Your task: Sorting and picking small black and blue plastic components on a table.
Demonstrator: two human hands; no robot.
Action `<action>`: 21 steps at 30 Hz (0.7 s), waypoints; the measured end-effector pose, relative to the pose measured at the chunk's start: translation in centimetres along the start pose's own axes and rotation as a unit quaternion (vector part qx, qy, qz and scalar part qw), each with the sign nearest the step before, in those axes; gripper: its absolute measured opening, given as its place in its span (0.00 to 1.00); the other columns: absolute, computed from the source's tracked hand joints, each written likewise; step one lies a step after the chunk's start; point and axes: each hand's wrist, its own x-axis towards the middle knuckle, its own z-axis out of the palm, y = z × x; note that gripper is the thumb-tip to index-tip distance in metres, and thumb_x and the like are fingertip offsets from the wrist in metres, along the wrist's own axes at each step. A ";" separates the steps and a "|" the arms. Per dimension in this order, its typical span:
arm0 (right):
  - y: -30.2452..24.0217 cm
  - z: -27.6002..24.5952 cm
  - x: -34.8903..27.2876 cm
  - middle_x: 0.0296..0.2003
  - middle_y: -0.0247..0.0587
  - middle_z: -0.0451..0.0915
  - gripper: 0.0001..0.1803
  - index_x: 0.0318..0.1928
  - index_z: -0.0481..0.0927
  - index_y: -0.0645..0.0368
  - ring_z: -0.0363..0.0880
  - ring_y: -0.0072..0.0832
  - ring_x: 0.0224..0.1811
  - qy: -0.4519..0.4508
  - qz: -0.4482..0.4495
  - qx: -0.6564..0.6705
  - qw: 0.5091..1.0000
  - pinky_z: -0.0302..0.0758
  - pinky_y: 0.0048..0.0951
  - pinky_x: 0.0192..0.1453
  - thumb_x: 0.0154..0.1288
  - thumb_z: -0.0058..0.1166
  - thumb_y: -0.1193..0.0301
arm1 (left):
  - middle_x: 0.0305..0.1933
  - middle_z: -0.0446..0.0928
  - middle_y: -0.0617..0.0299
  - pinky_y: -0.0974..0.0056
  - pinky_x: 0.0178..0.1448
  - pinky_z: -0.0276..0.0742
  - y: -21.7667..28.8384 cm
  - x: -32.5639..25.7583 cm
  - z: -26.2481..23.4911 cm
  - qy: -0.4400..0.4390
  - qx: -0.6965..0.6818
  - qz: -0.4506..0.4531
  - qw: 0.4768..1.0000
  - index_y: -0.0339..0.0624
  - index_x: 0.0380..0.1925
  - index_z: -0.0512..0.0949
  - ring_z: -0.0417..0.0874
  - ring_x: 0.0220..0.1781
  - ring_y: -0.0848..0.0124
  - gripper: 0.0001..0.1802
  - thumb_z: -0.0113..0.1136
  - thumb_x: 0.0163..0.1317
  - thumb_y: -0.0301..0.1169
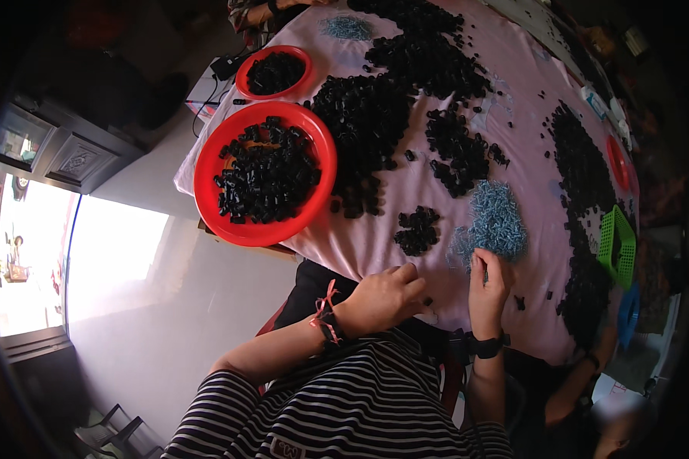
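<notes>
My left hand (384, 297) is closed at the table's near edge, its fingers curled inward. A small black part (428, 302) shows beside its fingertips; whether they grip it is hidden. Thumb and fingers of my right hand (492, 281) are pinched together at the lower edge of a heap of small blue-grey screws (499, 222). What lies in that pinch is too small to make out. A small cluster of black plastic parts (417, 231) lies ahead of my left hand, with a larger group of such parts (457, 153) farther off.
A large red basin (204, 180) of black parts stands at the left edge, a smaller red basin (243, 80) behind it. Pink cloth (375, 245) covers the table. Farther right are a green basket (617, 245) and a long black heap (582, 168). Another person's arm (578, 386) reaches in there.
</notes>
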 end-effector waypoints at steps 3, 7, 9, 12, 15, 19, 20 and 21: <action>-0.1 -0.1 -0.1 0.39 0.36 0.85 0.09 0.46 0.83 0.57 0.81 0.35 0.43 0.010 -0.017 -0.007 1.000 0.66 0.39 0.58 0.67 0.62 0.78 | 0.46 0.77 0.56 0.55 0.48 0.84 0.3 0.7 2.2 -0.095 0.058 0.045 0.993 0.50 0.51 0.79 0.84 0.50 0.56 0.16 0.65 0.65 0.38; 0.2 -0.4 -1.1 0.39 0.37 0.85 0.10 0.47 0.83 0.57 0.81 0.36 0.43 0.013 -0.012 -0.017 1.000 0.67 0.38 0.58 0.66 0.62 0.79 | 0.47 0.78 0.56 0.55 0.47 0.85 0.1 1.0 3.1 -0.078 0.078 0.047 0.993 0.52 0.51 0.80 0.85 0.47 0.56 0.16 0.64 0.63 0.36; 0.2 -0.5 -1.3 0.39 0.37 0.85 0.10 0.47 0.83 0.57 0.81 0.36 0.43 0.015 -0.013 -0.019 1.000 0.67 0.38 0.58 0.66 0.63 0.79 | 0.46 0.79 0.57 0.55 0.45 0.85 0.3 0.9 3.1 -0.033 0.037 0.034 0.998 0.51 0.49 0.81 0.86 0.44 0.56 0.14 0.65 0.63 0.36; -0.2 -0.5 -1.6 0.38 0.39 0.84 0.06 0.45 0.83 0.60 0.81 0.37 0.40 0.014 -0.030 -0.004 0.999 0.71 0.36 0.53 0.68 0.61 0.79 | 0.46 0.80 0.57 0.55 0.44 0.85 0.6 0.5 3.0 0.004 0.029 0.012 1.000 0.48 0.46 0.82 0.86 0.43 0.56 0.15 0.67 0.63 0.40; -0.9 -0.5 -2.0 0.37 0.39 0.84 0.07 0.44 0.83 0.60 0.81 0.36 0.40 -0.001 -0.022 0.038 0.999 0.71 0.37 0.53 0.67 0.61 0.81 | 0.45 0.80 0.56 0.56 0.43 0.84 0.6 -0.1 1.9 0.029 0.010 -0.017 0.999 0.46 0.46 0.82 0.86 0.41 0.56 0.16 0.68 0.63 0.41; -3.1 0.0 -2.1 0.37 0.38 0.83 0.12 0.43 0.83 0.58 0.80 0.39 0.42 -0.102 -0.090 0.096 0.986 0.70 0.41 0.51 0.60 0.64 0.82 | 0.39 0.80 0.57 0.59 0.41 0.82 0.5 -1.2 0.0 0.024 -0.174 -0.125 0.976 0.43 0.49 0.82 0.84 0.36 0.64 0.16 0.67 0.65 0.38; -3.5 0.5 -2.2 0.38 0.37 0.83 0.12 0.43 0.83 0.57 0.80 0.38 0.42 -0.106 -0.115 0.095 0.983 0.70 0.41 0.52 0.59 0.63 0.82 | 0.36 0.80 0.62 0.66 0.37 0.77 0.4 -1.4 -0.1 0.019 -0.294 -0.173 0.940 0.40 0.53 0.81 0.80 0.33 0.75 0.17 0.66 0.66 0.34; -3.7 0.8 -2.3 0.38 0.37 0.83 0.12 0.43 0.83 0.57 0.80 0.38 0.43 -0.110 -0.139 0.094 0.980 0.70 0.41 0.52 0.58 0.63 0.83 | 0.36 0.80 0.62 0.66 0.37 0.77 0.3 -1.6 -0.5 0.022 -0.292 -0.173 0.941 0.40 0.53 0.81 0.80 0.33 0.75 0.17 0.66 0.66 0.34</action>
